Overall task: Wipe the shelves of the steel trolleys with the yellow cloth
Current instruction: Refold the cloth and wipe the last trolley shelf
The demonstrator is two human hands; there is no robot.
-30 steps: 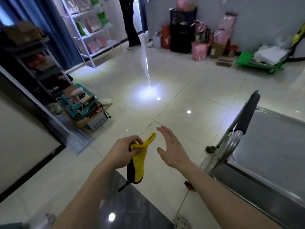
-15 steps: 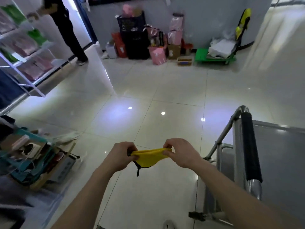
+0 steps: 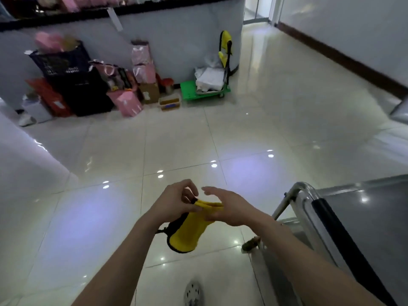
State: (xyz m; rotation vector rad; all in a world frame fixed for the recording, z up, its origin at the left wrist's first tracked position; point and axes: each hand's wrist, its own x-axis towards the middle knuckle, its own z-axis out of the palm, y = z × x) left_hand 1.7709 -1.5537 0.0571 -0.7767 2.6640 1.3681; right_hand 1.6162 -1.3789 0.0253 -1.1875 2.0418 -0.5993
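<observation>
Pinching yellow cloth (image 3: 187,234) top edge: left hand (image 3: 175,204) fingers; right hand (image 3: 231,208) fingers spread straight above it.

One head-worn wide-angle camera looks forward and down over the tiled floor (image 3: 198,133), steel trolley (image 3: 375,217) near right.

Shop floor: pink gift bags (image 3: 127,102), stacked black crates (image 3: 61,62) against counter (image 3: 176,40), green platform cart (image 3: 205,92), glossy tiles (image 3: 265,129).

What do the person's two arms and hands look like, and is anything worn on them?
The left hand and right hand are bare, without gloves. Both forearms are bare too: no sleeves reach into view. No watch, ring or bracelet is visible.
</observation>
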